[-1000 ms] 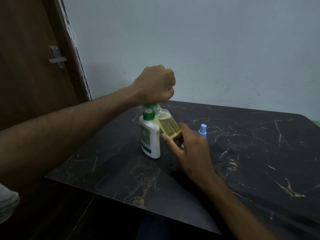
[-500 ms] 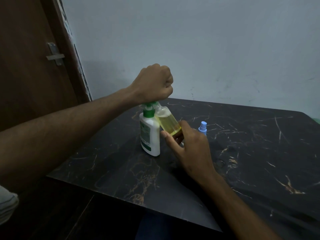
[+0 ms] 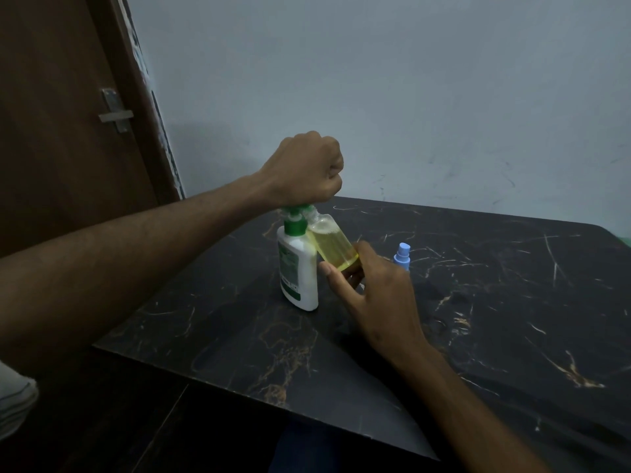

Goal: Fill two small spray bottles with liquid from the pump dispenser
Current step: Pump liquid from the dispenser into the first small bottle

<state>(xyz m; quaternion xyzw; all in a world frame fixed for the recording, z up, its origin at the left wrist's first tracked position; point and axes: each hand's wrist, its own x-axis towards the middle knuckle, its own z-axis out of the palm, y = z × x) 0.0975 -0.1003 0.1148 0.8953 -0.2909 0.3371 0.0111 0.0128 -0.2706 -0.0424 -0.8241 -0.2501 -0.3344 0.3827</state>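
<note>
A white pump dispenser (image 3: 297, 268) with a green collar stands upright on the black marble table (image 3: 495, 302). My left hand (image 3: 307, 169) is a fist pressing down on the green pump head, which it mostly hides. My right hand (image 3: 372, 288) holds a small clear bottle (image 3: 336, 245) tilted toward the pump spout; it is largely full of yellow liquid. Its open neck sits under the spout. A blue spray cap (image 3: 402, 256) shows just behind my right hand; what it sits on is hidden.
A brown door (image 3: 68, 114) with a metal latch (image 3: 115, 112) stands to the left, a pale wall behind. The table's near edge (image 3: 259, 397) runs diagonally below my arms.
My left fist has stayed on the pump head with only slight up-and-down shifts. The tilted bottle in my right hand stays under the spout.
</note>
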